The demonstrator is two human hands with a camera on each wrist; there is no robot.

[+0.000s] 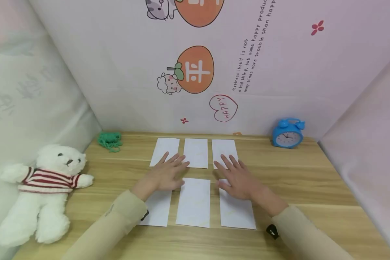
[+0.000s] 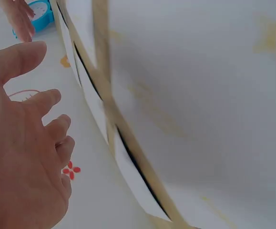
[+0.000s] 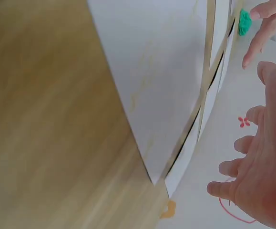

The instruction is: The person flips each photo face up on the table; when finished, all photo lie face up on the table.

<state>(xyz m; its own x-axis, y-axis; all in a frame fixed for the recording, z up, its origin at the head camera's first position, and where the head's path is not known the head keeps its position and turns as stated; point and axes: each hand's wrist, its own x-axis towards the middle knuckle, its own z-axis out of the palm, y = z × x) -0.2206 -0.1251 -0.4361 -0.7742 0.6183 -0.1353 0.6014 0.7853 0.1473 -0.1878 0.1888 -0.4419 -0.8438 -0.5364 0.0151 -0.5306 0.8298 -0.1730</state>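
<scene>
Several white paper cards lie in two rows on the wooden table. My left hand (image 1: 165, 174), fingers spread and palm down, hovers over the left column, between the back left card (image 1: 165, 146) and the front left card (image 1: 158, 209). On the other side my right hand (image 1: 237, 178) is spread over the back right card (image 1: 223, 146) and the front right card (image 1: 236, 213). Between the hands lie the back middle card (image 1: 196, 153) and the front middle card (image 1: 193, 204). Both wrist views show the palms raised above the cards, holding nothing.
A white teddy bear (image 1: 50, 184) in a striped sweater leans at the left. Green yarn (image 1: 109, 140) lies at the back left, and a blue alarm clock (image 1: 287, 134) stands at the back right. A printed cloth (image 1: 133, 72) forms the back wall.
</scene>
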